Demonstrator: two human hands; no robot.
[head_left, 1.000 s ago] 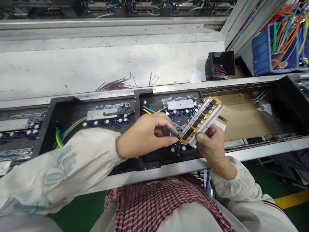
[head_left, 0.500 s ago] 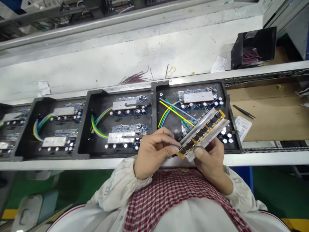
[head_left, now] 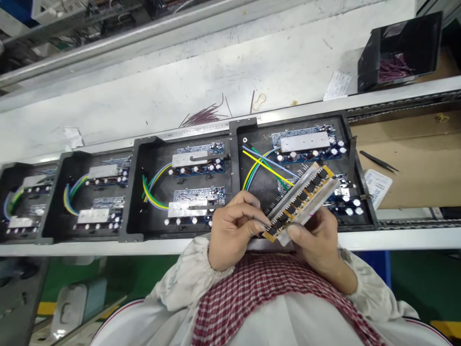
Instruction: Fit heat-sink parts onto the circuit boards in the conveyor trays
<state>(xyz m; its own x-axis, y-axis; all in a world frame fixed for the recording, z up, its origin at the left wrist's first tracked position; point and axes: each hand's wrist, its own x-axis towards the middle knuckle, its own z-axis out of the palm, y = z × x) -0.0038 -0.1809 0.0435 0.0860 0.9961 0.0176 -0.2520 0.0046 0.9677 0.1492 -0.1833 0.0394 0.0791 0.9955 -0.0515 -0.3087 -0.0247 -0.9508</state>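
Note:
Tilted between my hands is a heatsink assembly (head_left: 301, 199), a metal bar with a row of black transistors on an amber strip, their pins sticking out. My right hand (head_left: 317, 235) grips its lower metal edge, thumb on top. Thumb and fingers of my left hand (head_left: 237, 228) pinch at the assembly's lower left end, by the pins there. Beneath it lies a black tray (head_left: 257, 132) with a blue circuit board (head_left: 275, 142) carrying a silver heatsink plate. Yellow, green and blue wires (head_left: 264, 161) cross in that tray. A second board is partly hidden under the assembly.
More black trays (head_left: 135, 192) with wired boards line the conveyor to the left. Black tweezers (head_left: 378, 162) and a white label (head_left: 377, 187) lie on cardboard at the right. Beyond are a black bin (head_left: 399, 53) of dark red tubes and a loose pile of similar tubes (head_left: 203, 116).
The view has shifted and tilted slightly, so the trays and bin sit differently in it. Both hands keep the same hold on the heatsink assembly.

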